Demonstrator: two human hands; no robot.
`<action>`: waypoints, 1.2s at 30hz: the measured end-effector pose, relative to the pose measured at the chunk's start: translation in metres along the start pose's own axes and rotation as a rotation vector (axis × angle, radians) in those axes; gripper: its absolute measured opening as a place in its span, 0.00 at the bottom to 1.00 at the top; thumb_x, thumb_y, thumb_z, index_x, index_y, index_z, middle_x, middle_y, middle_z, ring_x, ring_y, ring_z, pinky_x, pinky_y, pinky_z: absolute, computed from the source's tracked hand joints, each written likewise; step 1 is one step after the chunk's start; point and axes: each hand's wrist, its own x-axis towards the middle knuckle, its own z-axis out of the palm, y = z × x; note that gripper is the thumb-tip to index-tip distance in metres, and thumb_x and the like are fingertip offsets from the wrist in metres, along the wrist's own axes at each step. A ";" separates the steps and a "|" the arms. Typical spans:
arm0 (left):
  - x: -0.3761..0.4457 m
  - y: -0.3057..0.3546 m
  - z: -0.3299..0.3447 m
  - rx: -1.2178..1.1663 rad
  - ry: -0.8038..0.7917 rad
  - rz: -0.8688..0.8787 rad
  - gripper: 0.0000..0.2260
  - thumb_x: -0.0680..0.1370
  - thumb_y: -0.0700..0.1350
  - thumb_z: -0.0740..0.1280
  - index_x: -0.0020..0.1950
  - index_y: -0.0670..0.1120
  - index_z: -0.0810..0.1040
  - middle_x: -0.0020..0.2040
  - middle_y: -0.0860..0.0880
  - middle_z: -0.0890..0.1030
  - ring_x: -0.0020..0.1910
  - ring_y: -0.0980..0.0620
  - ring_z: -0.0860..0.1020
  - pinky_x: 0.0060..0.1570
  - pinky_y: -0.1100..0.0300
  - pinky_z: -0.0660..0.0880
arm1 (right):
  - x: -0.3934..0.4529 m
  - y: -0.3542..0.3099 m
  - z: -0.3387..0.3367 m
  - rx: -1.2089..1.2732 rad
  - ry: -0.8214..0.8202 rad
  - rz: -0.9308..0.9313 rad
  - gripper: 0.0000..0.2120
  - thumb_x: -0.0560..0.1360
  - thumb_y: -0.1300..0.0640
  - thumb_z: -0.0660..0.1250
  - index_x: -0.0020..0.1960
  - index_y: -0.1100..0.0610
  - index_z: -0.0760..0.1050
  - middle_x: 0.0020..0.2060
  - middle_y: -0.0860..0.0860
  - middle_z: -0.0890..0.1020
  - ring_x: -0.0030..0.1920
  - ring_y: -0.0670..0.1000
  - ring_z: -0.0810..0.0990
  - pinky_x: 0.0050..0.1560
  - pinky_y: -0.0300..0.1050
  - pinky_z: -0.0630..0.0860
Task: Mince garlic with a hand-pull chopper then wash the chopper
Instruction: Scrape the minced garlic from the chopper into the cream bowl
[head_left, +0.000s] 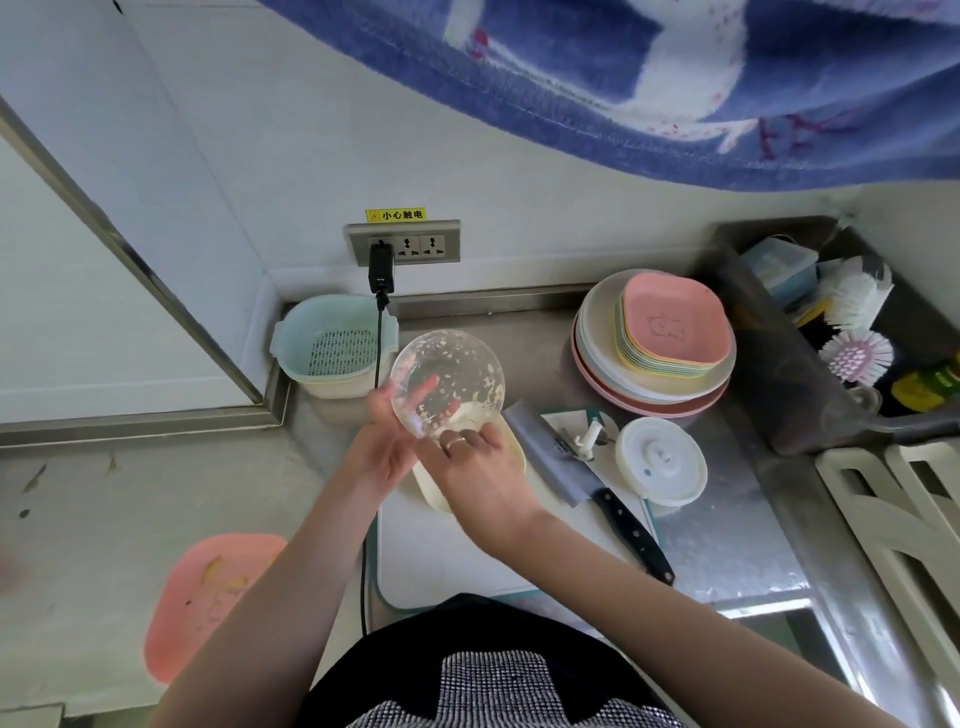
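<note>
The clear chopper bowl (448, 379) is tipped on its side above a cream plate (431, 488), with bits of minced garlic stuck to its inner wall. My left hand (387, 441) holds the bowl from the left, fingers showing through the plastic. My right hand (472, 462), a ring on one finger, reaches into the bowl's lower rim with its fingertips. The white chopper lid (661, 462) lies flat to the right. The white blade shaft (589, 439) lies beside it on the cutting board (431, 561).
A cleaver (587, 483) lies diagonally across the board, handle toward me. Stacked plates and pink square dishes (654, 343) stand at the back right. A pale blue colander (332, 345) sits at the back left by a plugged-in cable (379, 332). Brushes (854, 322) lie in the sink tray.
</note>
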 end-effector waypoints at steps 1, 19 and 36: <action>0.000 0.001 -0.002 -0.009 -0.011 -0.016 0.19 0.82 0.56 0.49 0.58 0.47 0.74 0.62 0.43 0.75 0.57 0.43 0.76 0.54 0.47 0.76 | -0.001 0.005 0.001 0.006 0.013 0.021 0.31 0.48 0.68 0.72 0.51 0.57 0.73 0.26 0.51 0.77 0.26 0.54 0.77 0.35 0.41 0.72; 0.011 -0.003 0.004 0.317 0.048 -0.050 0.14 0.82 0.57 0.52 0.60 0.55 0.74 0.59 0.52 0.76 0.57 0.46 0.76 0.49 0.38 0.77 | 0.019 0.029 0.016 0.259 -0.162 0.281 0.18 0.69 0.68 0.65 0.57 0.56 0.73 0.42 0.56 0.78 0.44 0.60 0.77 0.50 0.50 0.67; 0.000 0.003 0.002 1.014 0.090 0.308 0.17 0.83 0.49 0.53 0.72 0.55 0.65 0.64 0.50 0.70 0.48 0.57 0.80 0.35 0.48 0.82 | -0.006 0.054 0.042 0.500 -0.334 0.307 0.06 0.78 0.60 0.61 0.52 0.55 0.75 0.47 0.54 0.79 0.49 0.57 0.77 0.51 0.47 0.69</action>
